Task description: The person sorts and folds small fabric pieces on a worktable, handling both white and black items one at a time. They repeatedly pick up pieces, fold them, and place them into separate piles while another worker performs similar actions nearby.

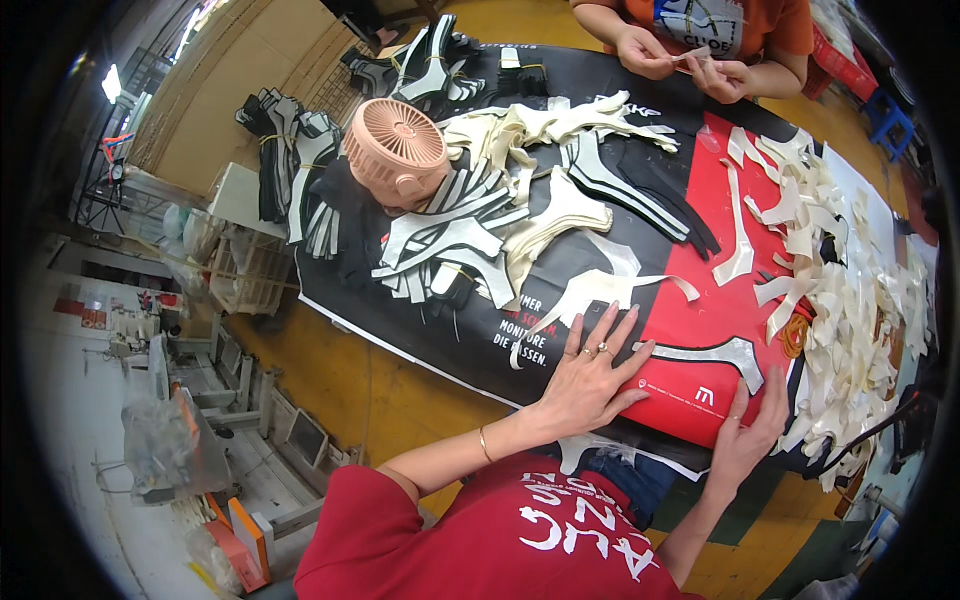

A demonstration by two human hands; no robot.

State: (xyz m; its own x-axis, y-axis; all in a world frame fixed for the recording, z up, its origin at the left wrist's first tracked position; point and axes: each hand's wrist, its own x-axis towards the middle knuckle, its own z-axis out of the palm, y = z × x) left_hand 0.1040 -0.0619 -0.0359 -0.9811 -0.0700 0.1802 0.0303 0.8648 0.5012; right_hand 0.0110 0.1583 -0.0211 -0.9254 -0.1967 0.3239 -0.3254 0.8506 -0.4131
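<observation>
A curved grey piece with a black edge (pixel 705 353), like a cut shoe-upper part, lies flat on the red part of the table cover. My left hand (pixel 590 385) rests palm down with fingers spread, its index fingertip by the narrow end of that piece. Just beyond its fingers is a cream cut piece (pixel 590 297). At the wide end of the grey piece, my right hand (pixel 752 430) has its fingers stretched out, the tips at or beside the edge. Neither hand grips anything visible. Another cream strip (pixel 736 235) lies farther back on the red.
A pink fan (pixel 397 150) stands among stacks of grey and black pieces (pixel 450 245). Cream scraps (pixel 840 330) heap along the right side, near an orange cord coil (pixel 795 335). Across the table, a co-worker's hands (pixel 685 68) hold a small pale piece.
</observation>
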